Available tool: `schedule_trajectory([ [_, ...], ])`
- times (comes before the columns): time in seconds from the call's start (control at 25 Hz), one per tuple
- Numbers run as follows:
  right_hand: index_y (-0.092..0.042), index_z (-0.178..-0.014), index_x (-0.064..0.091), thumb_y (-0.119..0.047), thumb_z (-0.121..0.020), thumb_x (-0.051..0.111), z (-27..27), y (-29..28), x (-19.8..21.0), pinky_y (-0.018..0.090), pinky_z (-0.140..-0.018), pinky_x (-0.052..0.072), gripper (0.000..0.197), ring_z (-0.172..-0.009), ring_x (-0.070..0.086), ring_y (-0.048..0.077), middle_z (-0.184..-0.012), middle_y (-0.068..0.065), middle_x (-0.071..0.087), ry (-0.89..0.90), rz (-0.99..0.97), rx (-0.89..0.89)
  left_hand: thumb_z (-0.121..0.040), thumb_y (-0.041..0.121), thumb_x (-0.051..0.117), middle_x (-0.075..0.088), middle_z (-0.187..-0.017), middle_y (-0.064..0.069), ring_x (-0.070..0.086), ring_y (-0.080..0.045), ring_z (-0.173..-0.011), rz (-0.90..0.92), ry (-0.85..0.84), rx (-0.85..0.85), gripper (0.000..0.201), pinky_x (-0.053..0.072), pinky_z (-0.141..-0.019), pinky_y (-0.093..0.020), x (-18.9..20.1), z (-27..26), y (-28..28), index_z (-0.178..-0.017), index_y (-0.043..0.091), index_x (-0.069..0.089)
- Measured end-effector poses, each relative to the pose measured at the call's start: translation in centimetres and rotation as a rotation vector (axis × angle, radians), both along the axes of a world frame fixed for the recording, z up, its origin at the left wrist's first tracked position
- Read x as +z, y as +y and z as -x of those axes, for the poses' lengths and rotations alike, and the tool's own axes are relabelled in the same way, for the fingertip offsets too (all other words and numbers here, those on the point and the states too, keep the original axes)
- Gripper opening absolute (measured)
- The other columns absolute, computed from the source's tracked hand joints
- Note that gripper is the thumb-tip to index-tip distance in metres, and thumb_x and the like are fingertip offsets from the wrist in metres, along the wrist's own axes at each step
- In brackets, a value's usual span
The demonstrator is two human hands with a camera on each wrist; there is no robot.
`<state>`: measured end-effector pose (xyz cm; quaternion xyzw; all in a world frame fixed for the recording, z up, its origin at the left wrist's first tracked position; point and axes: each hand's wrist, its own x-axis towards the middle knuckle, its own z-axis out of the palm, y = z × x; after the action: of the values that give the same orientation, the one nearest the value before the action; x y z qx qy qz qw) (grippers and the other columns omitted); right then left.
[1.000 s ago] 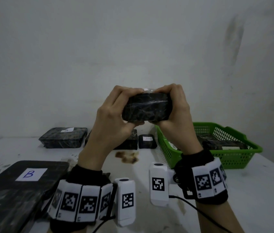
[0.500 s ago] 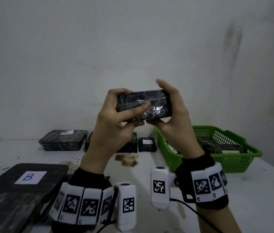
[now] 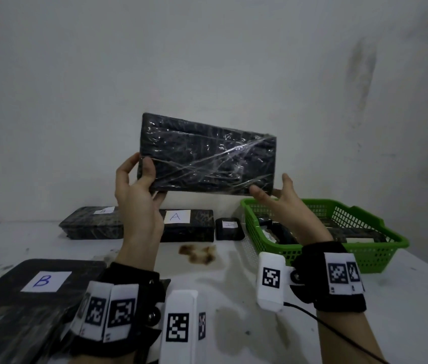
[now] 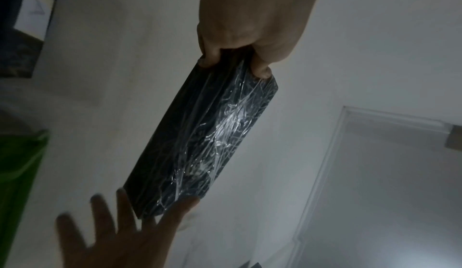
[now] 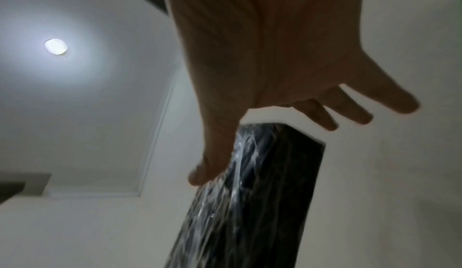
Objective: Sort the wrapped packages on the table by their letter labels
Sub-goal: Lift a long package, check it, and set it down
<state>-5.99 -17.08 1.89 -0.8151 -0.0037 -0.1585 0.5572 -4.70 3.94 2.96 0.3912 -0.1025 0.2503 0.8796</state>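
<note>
A black package wrapped in clear film is held upright in the air above the table, its broad face toward me with no label showing. My left hand pinches its lower left end between thumb and fingers. My right hand is spread with straight fingers; its thumb touches the package's lower right corner. On the table lie a package labelled A, another whose label I cannot read, a small one, and a large one labelled B.
A green plastic basket with several dark wrapped items stands at the right, just beyond my right wrist. A brown stain marks the white table in the middle. A pale wall closes the far side.
The package has been turned from edge-on to its broad face and lifted higher. My right hand has let go its grip and spread open; the left hand still holds the package's end.
</note>
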Motion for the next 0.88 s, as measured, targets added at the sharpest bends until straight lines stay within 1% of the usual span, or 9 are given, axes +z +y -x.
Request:
schedule_trajectory([
  [0.08,-0.009,-0.132,0.042,-0.047,-0.064,0.072,-0.6,0.3,-0.3,0.045,-0.097,0.047,0.084,-0.111,0.058,0.024,-0.118,0.005,0.064,-0.147,-0.28,0.054,-0.094,0.017,0.048,0.062,-0.092,0.003,0.061,-0.01,-0.086,-0.032,0.034,-0.083,0.013,0.055,-0.078,-0.034,-0.2,-0.1,-0.4,-0.107,0.017,0.047],
  [0.2,0.002,-0.116,0.054,-0.01,-0.056,0.075,-0.2,0.2,0.2,0.032,-0.077,0.058,0.065,-0.088,0.066,0.022,-0.093,0.006,0.071,-0.319,-0.62,0.071,-0.094,0.022,0.05,0.059,-0.112,-0.004,0.058,-0.019,-0.099,-0.328,0.188,-0.153,0.032,0.046,-0.095,-0.044,-0.6,-0.8,-0.6,-0.123,0.018,0.038],
  [0.28,-0.006,-0.117,0.051,-0.001,-0.048,0.079,0.7,0.0,0.9,0.026,-0.079,0.055,0.075,-0.097,0.062,0.016,-0.109,0.007,0.062,-0.531,-0.434,-0.001,-0.084,0.029,0.064,0.035,-0.145,-0.01,0.039,-0.025,-0.129,-0.759,0.245,0.026,0.071,0.03,-0.11,-0.043,-0.9,-1.1,-0.4,-0.142,0.019,0.023],
  [0.36,-0.016,-0.116,0.051,-0.01,-0.051,0.078,2.1,1.2,1.8,0.012,-0.087,0.046,0.071,-0.102,0.053,0.006,-0.113,0.004,0.05,-0.723,0.131,-0.028,-0.069,0.035,0.075,0.01,-0.156,0.0,0.014,-0.011,-0.141,-0.997,-0.001,0.182,0.106,0.018,-0.113,-0.029,-1.2,-0.7,-0.4,-0.148,0.027,0.004],
  [0.44,-0.012,-0.117,0.054,-0.021,-0.058,0.076,2.6,2.7,1.7,0.0,-0.086,0.037,0.064,-0.099,0.049,0.005,-0.111,0.002,0.04,-0.74,0.5,0.027,-0.062,0.034,0.078,0.01,-0.155,0.01,0.013,0.007,-0.137,-1.059,-0.314,0.064,0.112,0.022,-0.11,-0.017,-0.9,0.2,-0.8,-0.141,0.043,0.0],
  [0.52,-0.008,-0.118,0.054,-0.009,-0.064,0.079,2.5,3.4,1.6,-0.002,-0.084,0.036,0.06,-0.1,0.048,0.014,-0.111,0.003,0.037,-0.726,0.563,0.059,-0.067,0.02,0.081,0.032,-0.142,0.01,0.03,0.015,-0.125,-1.121,-0.484,-0.01,0.095,0.038,-0.104,-0.016,-1.0,0.4,-1.1,-0.136,0.044,0.021],
  [0.64,-0.008,-0.117,0.053,-0.001,-0.063,0.08,2.0,3.4,1.4,-0.001,-0.084,0.034,0.061,-0.099,0.046,0.008,-0.111,0.005,0.04,-0.75,0.494,0.038,-0.069,0.004,0.07,0.041,-0.119,0.006,0.044,0.001,-0.11,-1.206,-0.602,0.221,0.072,0.042,-0.097,-0.018,-1.0,0.1,-1.2,-0.132,0.023,0.042],
  [0.76,-0.008,-0.113,0.053,0.013,-0.062,0.074,1.9,3.4,1.5,-0.001,-0.083,0.034,0.059,-0.094,0.045,0.002,-0.11,0.005,0.04,-0.824,0.486,-0.021,-0.073,0.022,0.067,0.038,-0.12,0.005,0.041,-0.005,-0.113,-1.184,-0.682,0.291,0.071,0.041,-0.097,-0.016,-0.9,0.4,-1.5,-0.138,0.016,0.039],
  [0.88,-0.018,-0.11,0.051,0.018,-0.058,0.073,2.5,2.9,1.8,0.001,-0.082,0.036,0.067,-0.098,0.045,-0.006,-0.11,0.003,0.04,-0.849,0.413,-0.024,-0.068,0.033,0.073,0.04,-0.126,0.006,0.041,-0.003,-0.121,-1.02,-0.648,0.2,0.089,0.043,-0.097,-0.013,-1.0,0.5,-1.7,-0.141,0.025,0.024],
])
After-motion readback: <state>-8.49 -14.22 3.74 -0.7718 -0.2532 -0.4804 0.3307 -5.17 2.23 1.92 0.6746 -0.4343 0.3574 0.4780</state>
